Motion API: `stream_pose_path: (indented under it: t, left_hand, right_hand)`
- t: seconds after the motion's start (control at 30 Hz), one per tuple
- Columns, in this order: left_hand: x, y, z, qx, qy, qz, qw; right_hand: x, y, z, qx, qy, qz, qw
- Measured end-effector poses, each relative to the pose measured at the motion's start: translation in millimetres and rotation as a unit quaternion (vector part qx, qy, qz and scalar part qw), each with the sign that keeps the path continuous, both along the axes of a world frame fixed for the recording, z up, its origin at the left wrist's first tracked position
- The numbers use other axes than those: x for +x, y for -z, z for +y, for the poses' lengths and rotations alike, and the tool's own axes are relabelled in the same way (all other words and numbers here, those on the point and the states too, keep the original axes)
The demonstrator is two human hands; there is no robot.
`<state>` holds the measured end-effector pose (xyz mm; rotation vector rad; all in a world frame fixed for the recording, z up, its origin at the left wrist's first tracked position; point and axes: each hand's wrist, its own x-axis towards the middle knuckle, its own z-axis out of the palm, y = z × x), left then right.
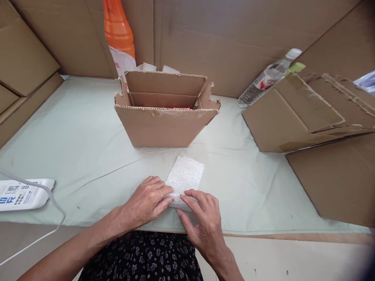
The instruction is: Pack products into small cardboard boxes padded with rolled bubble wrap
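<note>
A small flat packet of white bubble wrap lies on the pale green cloth near the table's front edge. My left hand rests on the packet's near left corner, fingers curled and pressing it. My right hand touches the packet's near edge from the right, fingers bent onto it. Beyond the packet stands an open cardboard box with its flaps up; something red shows inside.
Flattened cardboard boxes lie at the right, with a clear plastic bottle leaning behind them. An orange bottle stands behind the open box. A white power strip with its cable sits at the left. Cardboard sheets wall the back and left.
</note>
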<state>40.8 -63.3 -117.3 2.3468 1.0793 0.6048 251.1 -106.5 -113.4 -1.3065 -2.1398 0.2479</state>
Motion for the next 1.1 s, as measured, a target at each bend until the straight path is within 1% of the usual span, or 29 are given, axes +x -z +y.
stream_pose_path:
  t: [0.1, 0.17, 0.3, 0.33, 0.4, 0.43, 0.47, 0.5, 0.53, 0.57, 0.6, 0.63, 0.67, 0.7, 0.73, 0.8, 0.83, 0.87, 0.9, 0.97, 1.03, 1.07, 1.1]
  left_hand:
    - [2, -1.9, 2, 0.027, -0.046, -0.014, 0.998]
    - [2, -4.1, -1, 0.027, -0.065, -0.052, 0.996]
    - [-4, -8.2, -11, -0.004, -0.054, -0.096, 0.994]
    - [-5, -9.2, -14, -0.014, -0.066, -0.109, 0.992]
    - [-8, -11.4, -18, -0.05, -0.124, -0.154, 0.979]
    - [-9, -12.7, -20, -0.084, -0.164, -0.182, 0.966]
    - [-10, -14.0, -22, -0.135, -0.202, -0.211, 0.947]
    - [-10, -15.4, -24, -0.202, -0.229, -0.239, 0.922]
    - [-9, -16.6, -26, -0.279, -0.238, -0.264, 0.892]
    - [-8, -17.7, -28, -0.354, -0.228, -0.288, 0.86]
    - [-6, -18.4, -30, -0.42, -0.204, -0.31, 0.828]
    - [-3, -18.7, -32, -0.47, -0.176, -0.332, 0.799]
    - [1, -18.6, -34, -0.503, -0.156, -0.355, 0.773]
    - [5, -18.0, -36, -0.523, -0.152, -0.378, 0.748]
    - [8, -17.1, -37, -0.538, -0.162, -0.401, 0.724]
    - [16, -15.1, -39, -0.555, -0.205, -0.439, 0.676]
    - [19, -14.4, -39, -0.557, -0.228, -0.455, 0.656]
    - [21, -14.0, -39, -0.556, -0.247, -0.467, 0.642]
    - [22, -14.1, -38, -0.551, -0.262, -0.476, 0.634]
    - [21, -15.5, -35, -0.537, -0.282, -0.489, 0.627]
    - [17, -17.9, -32, -0.529, -0.287, -0.493, 0.628]
    - [14, -19.2, -30, -0.528, -0.281, -0.491, 0.633]
    - [11, -20.5, -28, -0.529, -0.27, -0.489, 0.639]
  right_hand:
    - [1, 2.2, 2, -0.006, -0.01, -0.012, 1.0]
    - [1, 3.1, 3, -0.028, -0.019, 0.025, 0.999]
    - [2, 3.2, 1, -0.086, -0.015, 0.116, 0.989]
    - [2, 2.9, 0, -0.101, -0.004, 0.135, 0.986]
    - [3, 2.2, -2, -0.135, 0.025, 0.173, 0.975]
    - [4, 1.9, -2, -0.15, 0.039, 0.189, 0.97]
    - [5, 1.9, -3, -0.162, 0.05, 0.203, 0.964]
    - [5, 2.0, -3, -0.171, 0.059, 0.214, 0.96]
    - [5, 2.2, -4, -0.176, 0.063, 0.222, 0.957]
    - [4, 2.6, -4, -0.18, 0.061, 0.228, 0.955]
    - [3, 3.0, -4, -0.184, 0.054, 0.233, 0.953]
    - [1, 3.2, -5, -0.19, 0.043, 0.237, 0.952]
    - [-1, 3.3, -5, -0.195, 0.03, 0.239, 0.951]
    - [-4, 2.9, -5, -0.2, 0.016, 0.24, 0.95]
    - [-7, 2.3, -5, -0.204, 0.005, 0.24, 0.949]
    - [-10, 0.2, -6, -0.204, -0.01, 0.233, 0.951]
    - [-10, -1.1, -6, -0.199, -0.018, 0.226, 0.953]
    - [-9, -2.3, -6, -0.188, -0.025, 0.218, 0.957]
    - [-5, -3.4, -5, -0.17, -0.025, 0.209, 0.963]
    - [6, -5.3, 0, -0.118, 0.006, 0.194, 0.974]
    - [20, -6.7, 10, -0.087, 0.068, 0.18, 0.977]
    - [26, -7.4, 17, -0.093, 0.09, 0.176, 0.976]
    - [30, -8.2, 24, -0.117, 0.098, 0.177, 0.972]
